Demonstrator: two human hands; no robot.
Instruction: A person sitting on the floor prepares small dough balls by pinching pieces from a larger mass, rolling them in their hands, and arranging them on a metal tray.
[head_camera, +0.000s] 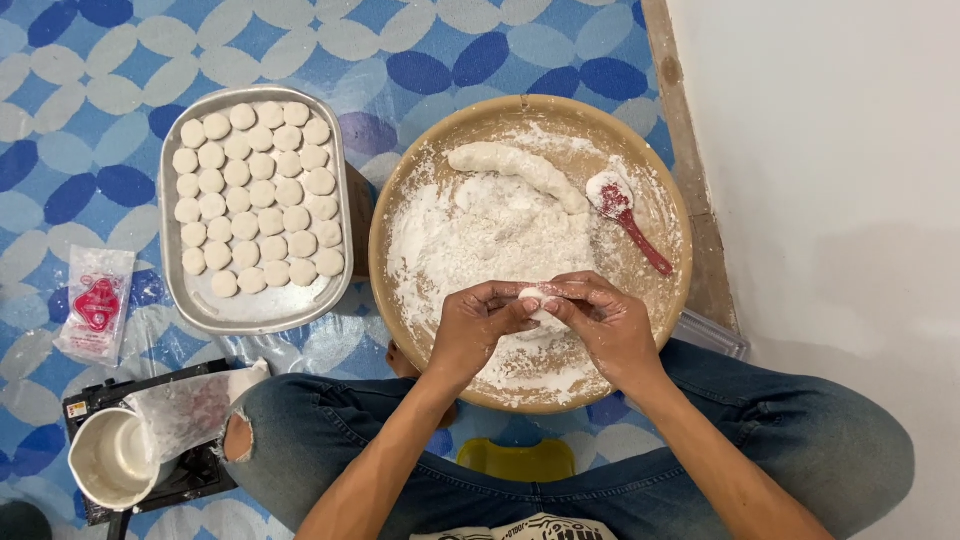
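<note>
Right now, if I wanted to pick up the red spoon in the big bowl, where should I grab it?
Probably by the bare red handle end of the red spoon, coming from the right rim of the round bowl. Its scoop end is caked in white flour and lies close to the dough log, while the handle points down-right, clean and free. Both hands are busy pinching a small dough piece.

Both hands, left hand (480, 325) and right hand (605, 322), are meeting fingertip to fingertip on a small dough piece (540, 300), over the near side of a bowl (680, 240). Beyond the grip, flour (480, 235) is lying in the bowl, with a dough roll (520, 168) behind it. A spoon (628, 215) is lying beyond and right. Well to the left, a tray (255, 312) is holding rows of dough discs (255, 195).
</note>
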